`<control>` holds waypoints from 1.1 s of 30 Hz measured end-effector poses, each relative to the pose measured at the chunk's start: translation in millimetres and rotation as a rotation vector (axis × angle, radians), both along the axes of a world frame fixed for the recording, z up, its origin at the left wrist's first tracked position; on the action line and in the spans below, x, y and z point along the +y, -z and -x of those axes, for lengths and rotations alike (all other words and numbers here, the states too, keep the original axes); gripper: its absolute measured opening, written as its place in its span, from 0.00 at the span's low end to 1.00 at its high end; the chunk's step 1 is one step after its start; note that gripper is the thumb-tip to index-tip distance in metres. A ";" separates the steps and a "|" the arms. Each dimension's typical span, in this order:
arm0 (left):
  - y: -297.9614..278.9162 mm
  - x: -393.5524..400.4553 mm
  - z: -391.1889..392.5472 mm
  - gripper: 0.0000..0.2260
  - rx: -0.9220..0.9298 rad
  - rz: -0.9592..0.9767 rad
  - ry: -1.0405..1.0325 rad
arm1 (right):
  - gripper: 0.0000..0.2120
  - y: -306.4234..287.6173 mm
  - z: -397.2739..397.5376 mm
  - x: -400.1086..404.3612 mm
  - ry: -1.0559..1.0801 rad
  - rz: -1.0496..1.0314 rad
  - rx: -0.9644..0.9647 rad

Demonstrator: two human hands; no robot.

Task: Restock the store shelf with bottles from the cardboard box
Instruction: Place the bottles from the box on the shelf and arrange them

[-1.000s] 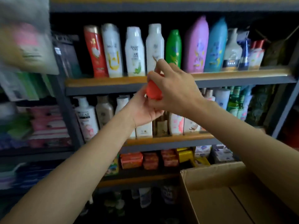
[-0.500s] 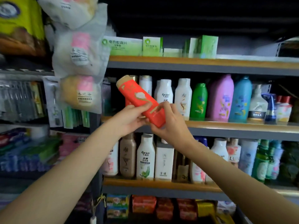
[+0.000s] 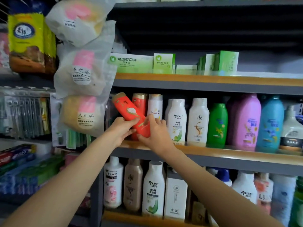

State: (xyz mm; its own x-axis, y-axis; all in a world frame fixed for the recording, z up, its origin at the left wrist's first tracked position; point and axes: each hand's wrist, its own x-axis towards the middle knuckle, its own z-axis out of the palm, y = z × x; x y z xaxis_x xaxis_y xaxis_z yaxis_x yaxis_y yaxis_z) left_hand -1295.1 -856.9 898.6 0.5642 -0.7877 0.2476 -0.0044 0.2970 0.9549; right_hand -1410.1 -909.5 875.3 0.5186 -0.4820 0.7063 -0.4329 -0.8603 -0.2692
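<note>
A red bottle with a gold cap (image 3: 129,112) leans tilted to the left above the left end of the middle shelf (image 3: 213,153). My left hand (image 3: 122,130) grips its lower body from the left. My right hand (image 3: 155,133) holds its base from the right, fingers curled round it. Just behind it stands a matching red bottle (image 3: 140,102), next to a white Pantene bottle (image 3: 155,107). The cardboard box is out of view.
White, green, purple and blue bottles (image 3: 217,125) fill the rest of the middle shelf. More bottles (image 3: 153,189) stand on the shelf below, green boxes (image 3: 131,63) on the one above. Bagged sponges (image 3: 82,74) hang at the left post.
The view has tilted up from the box to the shelves. Both hands have carried the red bottle up and left to the left end of the middle shelf.
</note>
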 end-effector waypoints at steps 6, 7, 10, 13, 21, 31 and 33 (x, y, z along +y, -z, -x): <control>-6.8 -12.4 -17.6 0.13 -0.114 0.035 -0.105 | 0.23 -10.0 -24.6 -12.4 -0.008 -0.020 0.022; -9.7 -13.6 -19.7 0.15 -0.125 0.026 -0.102 | 0.23 -12.3 -28.7 -14.2 -0.004 -0.027 0.019; -12.6 -17.4 -26.8 0.18 -0.160 -0.010 -0.093 | 0.20 -16.1 -38.7 -17.4 0.021 -0.045 0.036; -9.5 -20.8 -34.5 0.20 -0.303 -0.081 -0.111 | 0.16 -15.6 -46.9 -17.1 0.014 -0.092 0.052; -4.5 -25.2 -38.2 0.17 -0.519 -0.235 -0.087 | 0.17 -7.2 -50.0 -16.8 0.048 -0.137 0.022; 11.5 -30.3 -43.0 0.16 -0.675 -0.313 -0.195 | 0.24 -4.4 -65.6 -14.2 0.103 -0.068 0.090; 12.3 -31.7 -40.2 0.15 -0.720 -0.328 -0.231 | 0.23 0.5 -65.2 -15.4 0.122 -0.069 0.107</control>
State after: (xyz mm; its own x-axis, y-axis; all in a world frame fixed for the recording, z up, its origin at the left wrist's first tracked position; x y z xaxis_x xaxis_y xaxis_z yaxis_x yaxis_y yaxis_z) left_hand -1255.0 -888.5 886.3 0.5117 -0.7665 0.3882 -0.6757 -0.0799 0.7328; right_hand -1344.9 -925.0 874.8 0.5239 -0.5911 0.6132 -0.5625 -0.7808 -0.2720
